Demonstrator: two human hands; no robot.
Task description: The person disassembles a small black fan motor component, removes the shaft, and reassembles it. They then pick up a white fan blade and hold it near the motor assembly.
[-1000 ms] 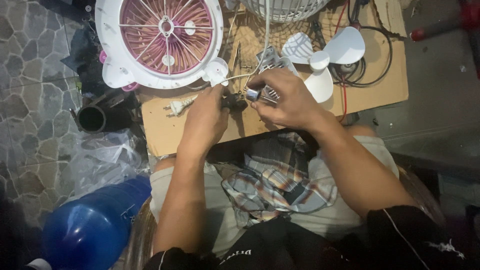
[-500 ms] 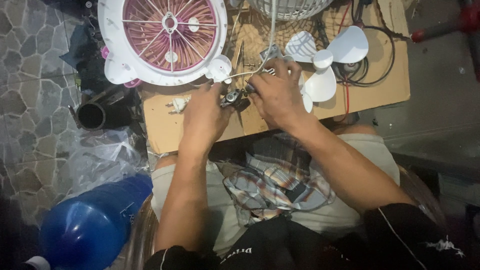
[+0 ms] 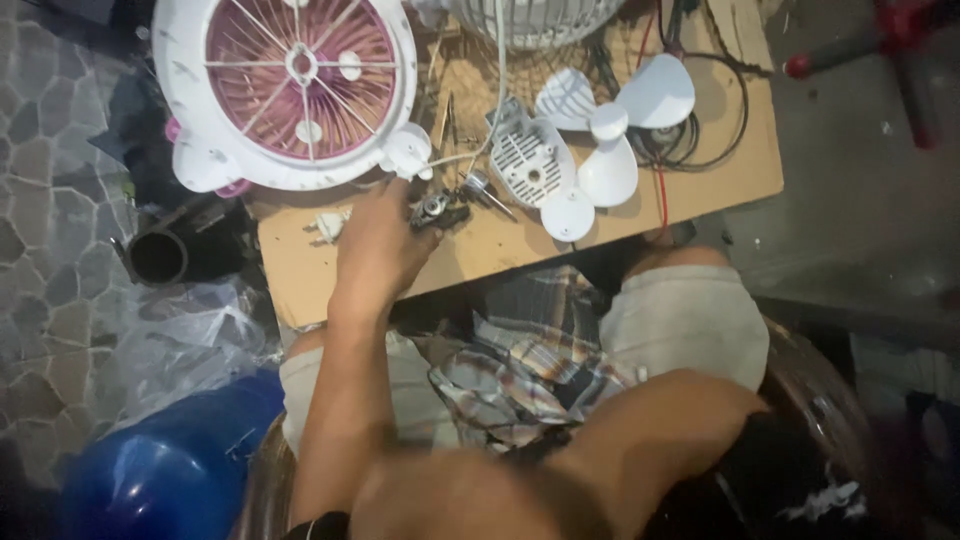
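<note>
A small dark motor part is held at the fingertips of the left hand, which rests on a wooden board laid across the lap. The fingers are curled loosely about the part, not clenched, with the thumb side toward the board's near edge. The part lies just to the 2 o'clock side of the hand, roughly at the middle of the board's near half.

The right hand cannot be seen; only the right forearm and elbow are shown, bent across the lower part of the view at 5 o'clock, so its state cannot be told.

At 11 o'clock from the left hand, a round white fan housing with a pink grille is set on the board, its rim close above the knuckles. A small white plug piece is seen just at 9 o'clock of the hand. At 2 o'clock, a white slotted motor cover is placed, and beside it, further toward 3 o'clock, a white fan blade with black and red wires looped behind. A white cord is run upward from the cover. On the floor at 8 o'clock, a blue plastic container is seen, with a dark pipe at 9 o'clock.
</note>
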